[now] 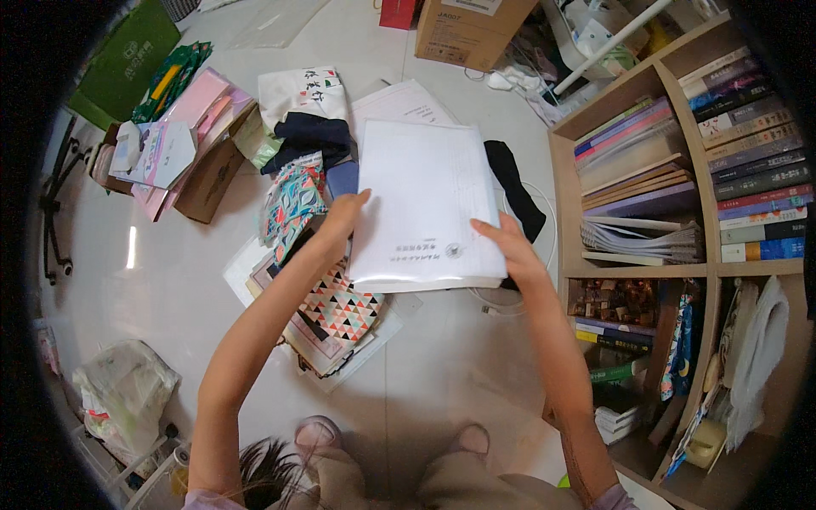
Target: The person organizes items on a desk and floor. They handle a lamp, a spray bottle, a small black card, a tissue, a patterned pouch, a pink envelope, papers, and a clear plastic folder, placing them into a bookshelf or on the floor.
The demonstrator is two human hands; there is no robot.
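A thick stack of white printed paper (424, 204) is held between my two hands above the floor. My left hand (350, 213) grips its left edge, thumb on top. Its right edge, near the lower corner, is in my right hand (507, 245), also thumb on top. Beneath and behind the stack lie more paper sheets (408, 105). To the left are a folded white cloth (299, 95), a dark cloth (315, 137) and a colorful patterned pouch (296, 201). A triangle-patterned pouch (347, 303) rests on papers below my left forearm.
A wooden bookshelf (637, 271) full of books stands at right. Black cloth (516, 191) and a white cable (551, 236) lie beside it. Cardboard box (472, 32) at the top; pink folders (204, 108) and a green bag (127, 60) upper left; plastic bag (127, 395) lower left.
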